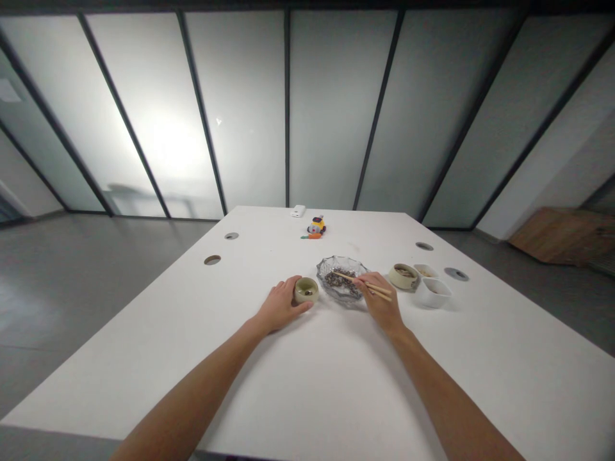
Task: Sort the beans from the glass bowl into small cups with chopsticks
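Note:
My left hand (283, 304) is curled around the near left side of a small pale green cup (306, 299), which stands on the white table. A few dark bits lie in the bottom of the cup. In my right hand (382, 301) is a pair of wooden chopsticks (379, 289), their tips down in a clear faceted glass bowl (342, 299). Dark, seed-like pieces (343, 276) cover part of that bowl's inside. Whether the tips pinch a piece is too small to tell. The glass bowl sits just right of the cup.
Right of my right hand stand a cream bowl (402, 276), a white dish (425, 271) and a white cup (433, 294), close together. Farther back are a yellow toy car (317, 225), a toy carrot (313, 236) and a white box-like object (298, 210). The table (269, 378) has several round holes.

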Tool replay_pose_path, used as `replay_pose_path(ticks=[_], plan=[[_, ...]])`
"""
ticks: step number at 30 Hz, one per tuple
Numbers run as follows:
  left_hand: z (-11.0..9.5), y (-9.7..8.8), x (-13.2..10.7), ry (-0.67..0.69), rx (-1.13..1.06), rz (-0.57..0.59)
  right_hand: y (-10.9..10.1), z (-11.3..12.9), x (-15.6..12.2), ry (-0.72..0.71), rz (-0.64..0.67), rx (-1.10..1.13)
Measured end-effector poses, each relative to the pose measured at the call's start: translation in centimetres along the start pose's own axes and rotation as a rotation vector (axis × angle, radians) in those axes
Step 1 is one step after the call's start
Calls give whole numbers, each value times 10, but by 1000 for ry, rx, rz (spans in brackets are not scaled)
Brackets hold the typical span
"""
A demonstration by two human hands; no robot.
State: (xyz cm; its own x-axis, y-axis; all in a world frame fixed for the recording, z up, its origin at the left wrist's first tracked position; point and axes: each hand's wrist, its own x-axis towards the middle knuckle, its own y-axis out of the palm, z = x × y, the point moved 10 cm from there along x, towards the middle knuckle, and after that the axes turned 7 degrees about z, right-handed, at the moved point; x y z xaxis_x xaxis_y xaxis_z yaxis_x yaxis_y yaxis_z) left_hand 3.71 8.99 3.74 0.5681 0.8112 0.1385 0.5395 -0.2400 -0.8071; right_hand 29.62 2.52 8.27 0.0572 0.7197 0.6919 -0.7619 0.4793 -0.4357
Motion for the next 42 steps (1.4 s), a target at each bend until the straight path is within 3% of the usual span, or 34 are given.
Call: replay_pose_path(ticks=[8, 20, 23, 27, 31, 34, 42], plan=[[-3, -1, 0, 6, -5, 8, -1, 1, -1, -16, -3, 0], [2, 1, 0, -4, -5, 4, -25, 12, -2, 14, -112, -44], [0, 0, 0, -1, -6, 5, -29, 10, -3, 91, -155, 97], [-2, -1, -1, -10, -1, 9, -19, 7, -5, 179, -101, 351], [-2, -2, -1, -4, -9, 0, -28, 18, -5, 118, -135, 135], [0, -1, -1, -3, -15, 0, -28, 29, -4, 5, -88, -43], [1, -1, 0, 8, -7, 1, -14, 14, -6, -4, -14, -41]])
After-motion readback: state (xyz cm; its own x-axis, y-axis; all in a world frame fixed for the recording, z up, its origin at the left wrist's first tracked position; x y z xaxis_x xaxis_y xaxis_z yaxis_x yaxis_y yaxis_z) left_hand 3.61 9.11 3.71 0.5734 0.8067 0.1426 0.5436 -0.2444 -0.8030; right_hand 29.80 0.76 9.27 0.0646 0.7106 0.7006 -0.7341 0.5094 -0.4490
